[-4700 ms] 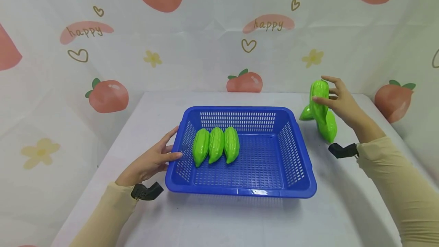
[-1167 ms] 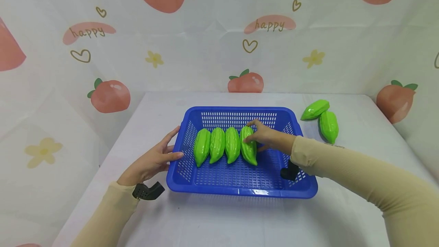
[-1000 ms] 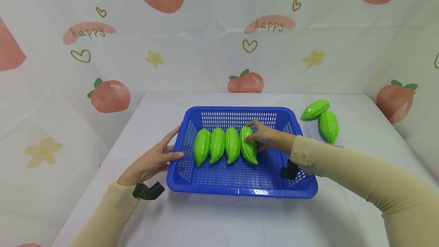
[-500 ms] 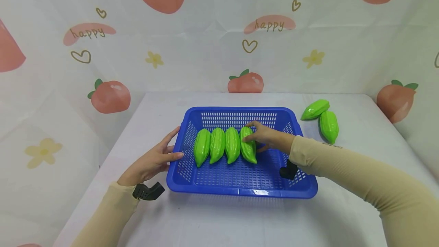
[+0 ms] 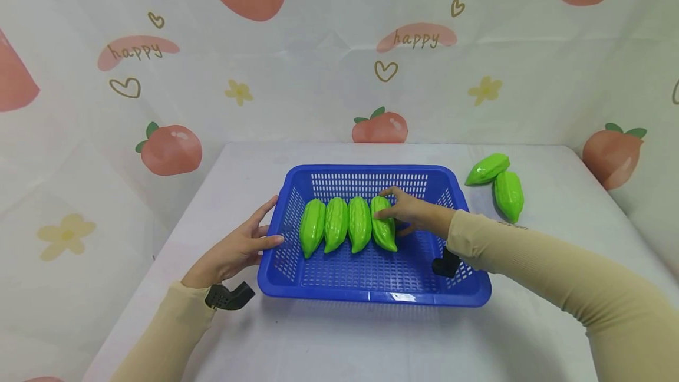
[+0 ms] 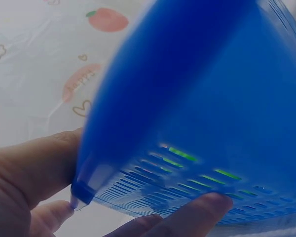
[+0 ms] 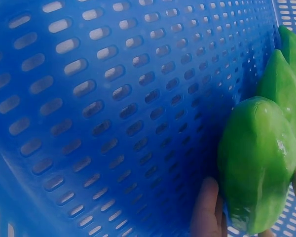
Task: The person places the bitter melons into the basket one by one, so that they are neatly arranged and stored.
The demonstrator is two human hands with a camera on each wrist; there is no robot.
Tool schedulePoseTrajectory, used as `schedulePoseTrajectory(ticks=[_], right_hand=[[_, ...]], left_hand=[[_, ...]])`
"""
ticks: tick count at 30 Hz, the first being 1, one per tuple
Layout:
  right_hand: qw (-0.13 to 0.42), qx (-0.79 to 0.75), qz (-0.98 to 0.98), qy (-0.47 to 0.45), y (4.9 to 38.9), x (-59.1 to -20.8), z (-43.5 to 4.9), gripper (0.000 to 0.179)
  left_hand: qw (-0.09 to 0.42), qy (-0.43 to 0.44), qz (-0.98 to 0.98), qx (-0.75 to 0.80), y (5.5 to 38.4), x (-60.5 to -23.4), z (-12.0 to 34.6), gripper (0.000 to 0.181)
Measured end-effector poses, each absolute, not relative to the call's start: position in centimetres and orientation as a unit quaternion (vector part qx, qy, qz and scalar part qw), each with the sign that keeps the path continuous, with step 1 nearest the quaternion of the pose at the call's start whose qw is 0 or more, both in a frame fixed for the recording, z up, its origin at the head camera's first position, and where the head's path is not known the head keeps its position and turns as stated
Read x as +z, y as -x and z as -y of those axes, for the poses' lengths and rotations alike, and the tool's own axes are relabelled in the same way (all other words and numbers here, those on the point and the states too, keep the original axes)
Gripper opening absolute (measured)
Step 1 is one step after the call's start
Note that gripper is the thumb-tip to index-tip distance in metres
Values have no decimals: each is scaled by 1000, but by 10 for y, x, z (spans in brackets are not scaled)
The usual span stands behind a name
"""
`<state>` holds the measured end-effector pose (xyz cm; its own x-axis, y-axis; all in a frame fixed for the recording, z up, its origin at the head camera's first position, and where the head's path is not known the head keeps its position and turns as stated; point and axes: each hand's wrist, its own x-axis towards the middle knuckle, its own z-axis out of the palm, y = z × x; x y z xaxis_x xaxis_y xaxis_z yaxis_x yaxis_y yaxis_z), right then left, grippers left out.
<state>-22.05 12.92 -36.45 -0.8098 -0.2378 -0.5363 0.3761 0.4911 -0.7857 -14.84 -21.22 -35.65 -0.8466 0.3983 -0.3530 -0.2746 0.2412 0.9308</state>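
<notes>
Green gourd (image 5: pixel 384 234) is in the blue basket (image 5: pixel 339 295), rightmost beside three matching gourds (image 5: pixel 336 226), gripped by right hand (image 5: pixel 408 209), seemingly to line it up; left hand (image 5: pixel 236 250) clasps basket's left edge, likely to steady it.

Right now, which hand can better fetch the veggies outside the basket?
Probably the right hand: it's nearer the loose veggies, though holding another veggie. The left hand grips the basket farther away.

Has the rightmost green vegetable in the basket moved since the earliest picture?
Yes, leftward: judged against the blue basket, this green vegetable went from outside it on the right to inside, beside the row of three.
</notes>
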Motion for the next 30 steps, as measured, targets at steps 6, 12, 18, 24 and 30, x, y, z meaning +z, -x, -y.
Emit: schedulePoseTrajectory(ticks=[6,12,18,24,30], right_hand=[[304,-500,-809,-47,222,-367,-129,69],[306,-505,-806,-46,223,-368,-130,68],[309,-510,-802,-47,223,-367,-131,70],[309,-511,-801,-50,222,-366,-130,67],[307,-516,-798,-54,223,-360,-132,66]], left_hand=[[275,-37,-738,615,149,-357,212,92],[274,-34,-740,613,148,-357,212,92],[275,-36,-739,614,149,-357,212,92],[276,-40,-739,614,149,-358,213,92],[278,-39,-736,616,149,-358,213,92]])
